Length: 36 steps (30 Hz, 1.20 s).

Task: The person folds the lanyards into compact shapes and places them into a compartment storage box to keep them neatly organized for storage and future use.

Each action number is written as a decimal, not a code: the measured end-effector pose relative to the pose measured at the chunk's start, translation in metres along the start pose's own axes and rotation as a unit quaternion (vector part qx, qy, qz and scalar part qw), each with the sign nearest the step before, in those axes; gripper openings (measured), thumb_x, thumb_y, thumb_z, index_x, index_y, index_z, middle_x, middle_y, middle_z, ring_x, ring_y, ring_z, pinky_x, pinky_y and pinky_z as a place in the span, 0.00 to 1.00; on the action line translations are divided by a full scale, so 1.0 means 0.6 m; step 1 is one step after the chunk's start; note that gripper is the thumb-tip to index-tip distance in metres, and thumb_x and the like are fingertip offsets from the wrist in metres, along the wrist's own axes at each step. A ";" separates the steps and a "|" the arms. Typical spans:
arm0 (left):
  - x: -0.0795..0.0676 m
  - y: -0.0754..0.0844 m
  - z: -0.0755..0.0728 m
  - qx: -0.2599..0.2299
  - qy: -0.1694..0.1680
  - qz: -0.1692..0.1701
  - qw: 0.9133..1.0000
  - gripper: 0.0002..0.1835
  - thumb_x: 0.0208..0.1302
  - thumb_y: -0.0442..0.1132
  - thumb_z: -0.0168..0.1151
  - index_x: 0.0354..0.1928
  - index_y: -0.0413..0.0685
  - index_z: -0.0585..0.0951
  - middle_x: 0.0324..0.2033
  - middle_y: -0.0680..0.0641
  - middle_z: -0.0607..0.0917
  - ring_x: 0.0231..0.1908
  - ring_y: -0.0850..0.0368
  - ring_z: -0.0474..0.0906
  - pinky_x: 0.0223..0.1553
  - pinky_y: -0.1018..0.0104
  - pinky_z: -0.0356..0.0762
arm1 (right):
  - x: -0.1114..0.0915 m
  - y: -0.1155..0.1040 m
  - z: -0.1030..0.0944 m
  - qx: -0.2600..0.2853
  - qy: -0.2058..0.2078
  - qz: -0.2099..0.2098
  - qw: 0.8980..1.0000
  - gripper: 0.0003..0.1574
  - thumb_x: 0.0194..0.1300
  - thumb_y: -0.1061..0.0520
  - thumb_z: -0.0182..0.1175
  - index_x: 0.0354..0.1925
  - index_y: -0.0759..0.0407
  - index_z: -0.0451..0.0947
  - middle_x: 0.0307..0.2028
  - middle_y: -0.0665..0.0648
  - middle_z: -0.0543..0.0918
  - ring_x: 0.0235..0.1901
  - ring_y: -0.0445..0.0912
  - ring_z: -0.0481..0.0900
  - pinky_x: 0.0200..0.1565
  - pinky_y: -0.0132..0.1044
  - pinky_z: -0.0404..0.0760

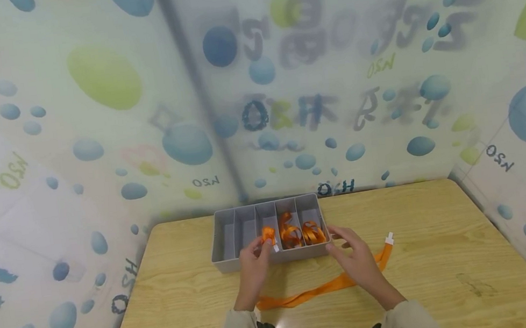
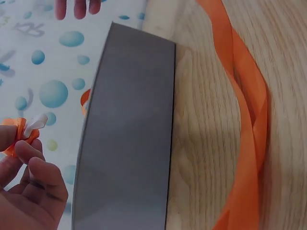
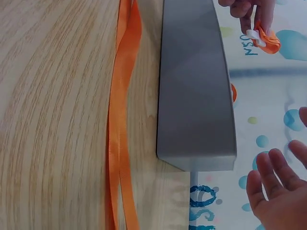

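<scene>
My left hand (image 1: 253, 265) pinches a folded orange lanyard (image 1: 268, 234) with a white end piece, held over the front of the grey divided box (image 1: 274, 258). In the left wrist view the thumb and fingers grip this small orange bundle (image 2: 20, 136). My right hand (image 1: 358, 261) is beside the box's right front corner, fingers spread and holding nothing; the right wrist view shows its bare palm (image 3: 285, 201). Another orange lanyard (image 1: 307, 295) lies stretched along the table in front of the box, its white end (image 1: 389, 239) at the right, partly hidden behind the right hand.
Coiled orange lanyards (image 1: 290, 235) sit in the box's fourth compartment from the left, and more coils (image 1: 313, 232) in the rightmost one. The wooden table (image 1: 448, 251) meets a wall covering (image 1: 281, 151) printed with bubbles, close behind the box.
</scene>
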State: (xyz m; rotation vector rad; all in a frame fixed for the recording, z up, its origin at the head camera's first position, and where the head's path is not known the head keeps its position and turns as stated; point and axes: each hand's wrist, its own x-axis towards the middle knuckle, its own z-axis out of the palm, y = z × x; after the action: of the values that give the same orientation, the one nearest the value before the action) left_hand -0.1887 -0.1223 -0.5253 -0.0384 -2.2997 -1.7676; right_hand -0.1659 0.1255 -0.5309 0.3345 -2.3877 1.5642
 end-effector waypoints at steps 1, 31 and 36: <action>0.002 -0.001 -0.001 0.006 0.005 -0.002 1.000 0.12 0.67 0.33 0.63 0.45 0.27 0.84 0.33 0.38 0.85 0.22 0.65 0.72 0.22 0.73 0.70 | 0.001 0.002 0.001 -0.001 0.001 0.006 1.000 0.27 0.69 0.58 0.63 0.64 0.60 0.74 0.56 0.60 0.80 0.52 0.55 0.78 0.47 0.49 0.78; 0.034 -0.028 0.001 0.217 0.022 -0.006 0.976 0.07 0.63 0.39 0.68 0.29 0.43 0.87 0.29 0.46 0.87 0.31 0.49 0.78 0.36 0.52 0.76 | 0.030 0.046 0.036 -0.040 0.041 0.035 0.998 0.22 0.61 0.71 0.67 0.54 0.68 0.81 0.50 0.66 0.83 0.41 0.56 0.82 0.37 0.39 0.82; 0.034 -0.020 -0.003 0.225 -0.001 -0.017 0.974 0.09 0.59 0.41 0.72 0.37 0.43 0.89 0.34 0.45 0.89 0.35 0.47 0.82 0.39 0.50 0.78 | 0.031 0.047 0.037 -0.037 0.041 0.032 0.998 0.22 0.60 0.72 0.67 0.54 0.68 0.81 0.49 0.65 0.83 0.40 0.54 0.83 0.37 0.39 0.83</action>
State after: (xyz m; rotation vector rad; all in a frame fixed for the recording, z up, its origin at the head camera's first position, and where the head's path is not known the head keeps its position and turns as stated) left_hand -0.2100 -0.1295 -0.5322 0.0789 -2.6570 -1.2189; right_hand -0.1949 0.1152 -0.5573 0.1752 -2.4081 1.4807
